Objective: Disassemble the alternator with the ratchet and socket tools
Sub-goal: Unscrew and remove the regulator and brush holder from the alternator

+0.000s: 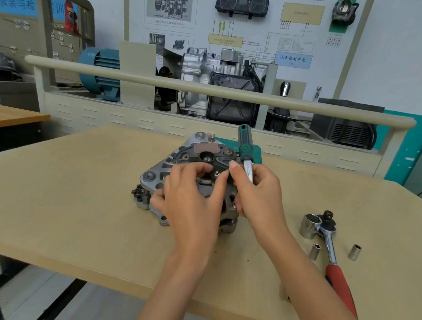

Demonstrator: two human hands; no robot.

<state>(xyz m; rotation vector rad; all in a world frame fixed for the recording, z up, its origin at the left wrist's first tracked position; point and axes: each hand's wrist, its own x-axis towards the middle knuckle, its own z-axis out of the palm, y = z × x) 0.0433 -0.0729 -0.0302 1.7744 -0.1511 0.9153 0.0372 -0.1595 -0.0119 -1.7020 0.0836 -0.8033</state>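
From the head camera we see the alternator (192, 173) lying near the middle of the table (67, 195), rear face up, with both our hands on it. Our left hand (192, 197) rests over the housing, fingers curled at a dark part on top; whether it truly pinches that part we cannot tell. Our right hand (256, 192) is wrapped round the shaft of a green-handled driver (244, 150), whose handle tilts up and away from us; its tip is hidden behind our fingers. The ratchet (331, 251), with its red grip, lies well apart on our right, touching a large socket (309, 225), with two small sockets (314, 251) (354, 252) on either side of its shaft. We judge the risk to be a slip: if the hidden tip sits badly on its fastener, pressure could drive it into our left fingers or round the head, and a freed screw could drop into the housing openings.
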